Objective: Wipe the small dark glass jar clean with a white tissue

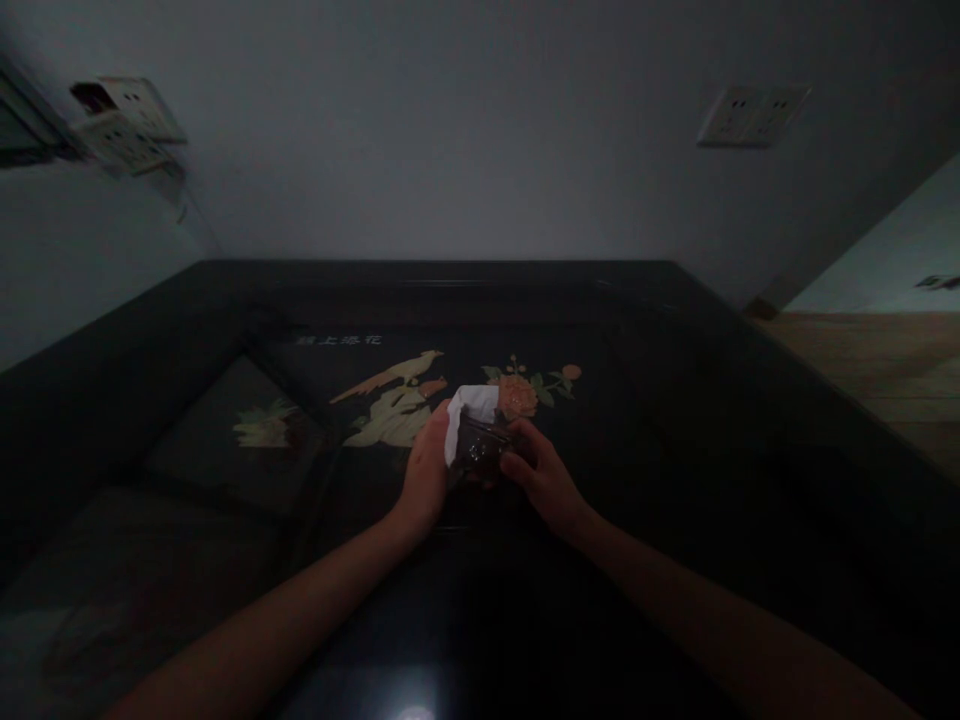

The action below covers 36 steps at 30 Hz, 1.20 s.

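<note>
A small dark brown, glossy object [481,450] with pale marks on its face is held between my two hands, just above the black table. My right hand [541,468] grips its right side, thumb in front and fingers behind. A white cloth or tissue [474,402] wraps over the back and left side of the object. My left hand [429,462] presses that white piece against the object, its fingers mostly hidden behind. The dim light leaves the object's exact kind unclear.
The glossy black table [660,420] carries an inlaid bird [401,372], a flower design [517,395] and pale characters. A grey wall stands behind it, with a right socket plate [754,115] and left sockets [131,125]. Wooden floor [877,365] shows at right.
</note>
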{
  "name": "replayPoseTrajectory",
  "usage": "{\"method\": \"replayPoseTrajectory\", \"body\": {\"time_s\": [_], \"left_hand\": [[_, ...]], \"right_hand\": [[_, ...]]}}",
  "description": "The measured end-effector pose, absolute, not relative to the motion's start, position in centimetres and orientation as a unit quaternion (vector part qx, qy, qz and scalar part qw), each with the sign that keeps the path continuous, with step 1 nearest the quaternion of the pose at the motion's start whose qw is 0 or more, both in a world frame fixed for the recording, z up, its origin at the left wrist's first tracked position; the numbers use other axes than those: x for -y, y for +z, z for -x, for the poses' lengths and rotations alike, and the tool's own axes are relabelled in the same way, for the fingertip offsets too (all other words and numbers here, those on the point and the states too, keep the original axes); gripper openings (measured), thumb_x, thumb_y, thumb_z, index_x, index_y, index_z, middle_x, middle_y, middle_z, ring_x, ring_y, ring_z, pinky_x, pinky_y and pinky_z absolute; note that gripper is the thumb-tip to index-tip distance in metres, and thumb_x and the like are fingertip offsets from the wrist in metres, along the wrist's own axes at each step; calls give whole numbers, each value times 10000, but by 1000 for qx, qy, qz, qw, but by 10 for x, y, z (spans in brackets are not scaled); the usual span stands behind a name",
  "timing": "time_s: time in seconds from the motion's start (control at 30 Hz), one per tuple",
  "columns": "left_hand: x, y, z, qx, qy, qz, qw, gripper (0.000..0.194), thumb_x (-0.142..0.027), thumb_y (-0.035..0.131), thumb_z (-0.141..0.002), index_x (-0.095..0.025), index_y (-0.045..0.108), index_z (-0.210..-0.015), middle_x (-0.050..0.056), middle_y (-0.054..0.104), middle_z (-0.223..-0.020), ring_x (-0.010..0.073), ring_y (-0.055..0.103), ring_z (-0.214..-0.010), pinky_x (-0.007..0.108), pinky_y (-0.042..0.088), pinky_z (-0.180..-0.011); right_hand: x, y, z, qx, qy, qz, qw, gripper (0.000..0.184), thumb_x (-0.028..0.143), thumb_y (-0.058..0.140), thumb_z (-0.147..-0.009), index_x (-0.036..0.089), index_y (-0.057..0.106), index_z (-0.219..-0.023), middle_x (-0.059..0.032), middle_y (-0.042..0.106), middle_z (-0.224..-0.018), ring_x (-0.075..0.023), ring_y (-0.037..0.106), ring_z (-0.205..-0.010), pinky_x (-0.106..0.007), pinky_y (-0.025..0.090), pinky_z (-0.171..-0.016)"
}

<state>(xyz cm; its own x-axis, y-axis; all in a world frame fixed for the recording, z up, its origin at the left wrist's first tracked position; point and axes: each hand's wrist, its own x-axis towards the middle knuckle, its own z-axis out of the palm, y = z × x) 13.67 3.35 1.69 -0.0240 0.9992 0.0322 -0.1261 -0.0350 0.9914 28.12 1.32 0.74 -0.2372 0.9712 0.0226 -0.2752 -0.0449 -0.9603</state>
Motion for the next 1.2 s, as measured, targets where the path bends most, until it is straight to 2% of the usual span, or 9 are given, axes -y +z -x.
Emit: {"method": "replayPoseTrajectory", "body": {"time_s": [0.17,0.23,0.4,0.5,0.67,0.77,0.87,1.03,1.2], "left_hand": [[-30,28,-144,-454,510,-382,623,314,-427,506,-804,-175,590,-971,39,669,-857,208,638,-767,317,515,-658],[-26,33,-144,-465,514,-385,610,326,-444,487,-816,-175,599,-962,41,668,-865,211,632,-798,313,514,-673],[-20,33,-136,-472,543,-535,443,392,-458,362,-908,-186,624,-1014,62,666,-960,215,614,-889,317,502,-753],[-20,33,-132,-394,534,-666,341,397,-390,287,-952,-184,593,-1100,93,633,-1098,228,584,-1031,375,458,-902],[-27,38,-127,-252,440,-860,54,291,-165,397,-902,-174,568,-1138,100,630,-1145,228,501,-1184,475,318,-1069],[-29,42,-126,-228,399,-888,-7,313,-118,430,-877,-157,556,-1161,97,644,-1143,221,506,-1180,465,311,-1079],[-28,43,-128,-254,418,-871,44,301,-122,391,-897,-164,570,-1136,91,649,-1126,204,522,-1156,437,334,-1062],[-25,38,-131,-343,499,-757,245,339,-282,319,-952,-176,608,-1094,92,638,-1120,209,552,-1098,383,387,-996],[-27,22,-136,-456,543,-509,488,392,-493,411,-894,-189,633,-1003,20,650,-825,163,600,-726,263,485,-669]], "right_hand": [[-14,5,-280,469,636,354,500,512,598,717,-626,225,447,-849,7,631,-765,-159,630,-641,-293,534,-574],[-14,5,-280,471,638,352,496,521,609,712,-624,227,446,-859,6,626,-762,-161,627,-640,-296,530,-581],[-13,5,-282,495,615,363,495,499,580,726,-625,236,457,-867,11,604,-745,-172,605,-667,-295,508,-610],[-14,5,-282,510,590,374,502,439,521,721,-660,229,476,-877,6,594,-762,-173,586,-710,-278,482,-616],[-16,1,-279,524,556,378,524,305,402,676,-719,213,487,-866,14,577,-768,-161,559,-736,-284,460,-682],[-17,0,-278,533,529,387,535,252,356,665,-721,206,490,-824,11,577,-767,-162,550,-744,-286,459,-690],[-16,1,-278,525,545,383,530,237,351,652,-740,214,495,-852,14,579,-771,-153,551,-715,-271,463,-649],[-15,4,-279,510,576,375,517,311,432,677,-735,228,475,-854,27,590,-723,-138,583,-632,-253,484,-573],[-14,4,-281,488,633,344,493,419,577,624,-745,232,432,-884,23,611,-686,-166,636,-608,-302,524,-584]]}}
